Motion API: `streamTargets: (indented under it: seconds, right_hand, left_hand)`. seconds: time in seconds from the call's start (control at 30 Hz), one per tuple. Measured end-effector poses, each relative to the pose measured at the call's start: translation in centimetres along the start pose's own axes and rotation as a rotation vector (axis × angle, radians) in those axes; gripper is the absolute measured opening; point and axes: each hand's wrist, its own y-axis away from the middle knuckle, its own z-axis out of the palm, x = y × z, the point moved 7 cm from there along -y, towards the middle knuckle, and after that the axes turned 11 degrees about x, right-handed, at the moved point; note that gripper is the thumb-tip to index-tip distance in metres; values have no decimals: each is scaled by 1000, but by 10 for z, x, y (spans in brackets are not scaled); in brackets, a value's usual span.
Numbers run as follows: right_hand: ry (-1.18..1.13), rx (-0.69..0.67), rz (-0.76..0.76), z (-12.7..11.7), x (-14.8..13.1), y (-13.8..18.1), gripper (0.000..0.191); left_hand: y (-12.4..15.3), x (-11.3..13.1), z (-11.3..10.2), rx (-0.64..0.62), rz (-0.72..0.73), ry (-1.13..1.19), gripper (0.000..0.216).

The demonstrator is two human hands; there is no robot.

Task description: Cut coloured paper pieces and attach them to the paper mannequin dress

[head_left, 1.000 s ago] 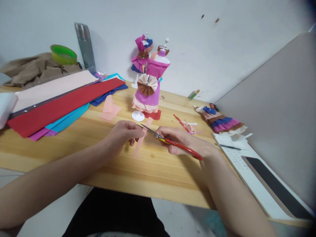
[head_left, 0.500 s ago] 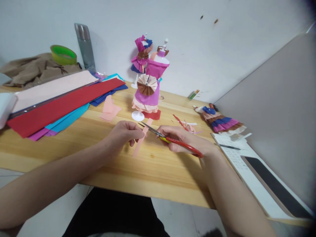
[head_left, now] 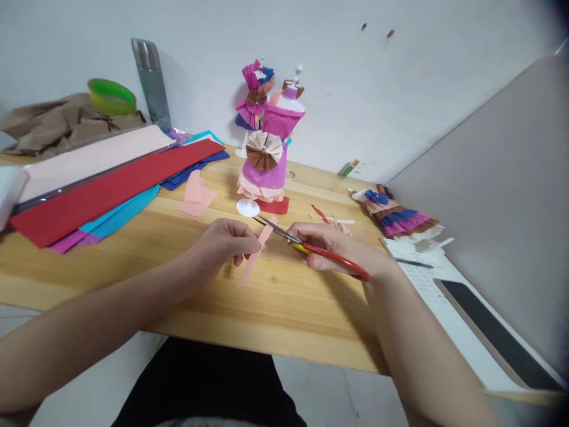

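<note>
My left hand (head_left: 232, 240) pinches a narrow pink paper strip (head_left: 254, 260) above the wooden table (head_left: 200, 308). In my right hand (head_left: 326, 244) is a pair of scissors (head_left: 334, 259) with red handles and some yellow near the pivot. Their blades are parted and lie about the strip's upper end, just above my left fingertips. Behind my hands stands a small dress form (head_left: 287, 127) in a magenta paper dress with a cream and brown pleated rosette (head_left: 264, 150) at the waist.
Coloured paper sheets (head_left: 120, 190) and pink pieces (head_left: 197, 194) lie left. A second dressed form (head_left: 254, 104) stands behind. Scraps (head_left: 338, 220), a layered paper dress (head_left: 402, 218) and a phone (head_left: 493, 332) are on the right. A bottle (head_left: 153, 83) and green tape roll (head_left: 112, 96) stand back left.
The scissors have shifted slightly to the right and up, and the strip's upper end now leans further right between the blades. My left hand has hardly moved.
</note>
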Motion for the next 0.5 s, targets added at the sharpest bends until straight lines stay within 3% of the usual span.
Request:
streamTargets:
  seconds: [0.5]
  right_hand:
    - [35,10,38,-4,5,0,48]
  left_hand:
    - [1,-3,3,-28,-30,17,13]
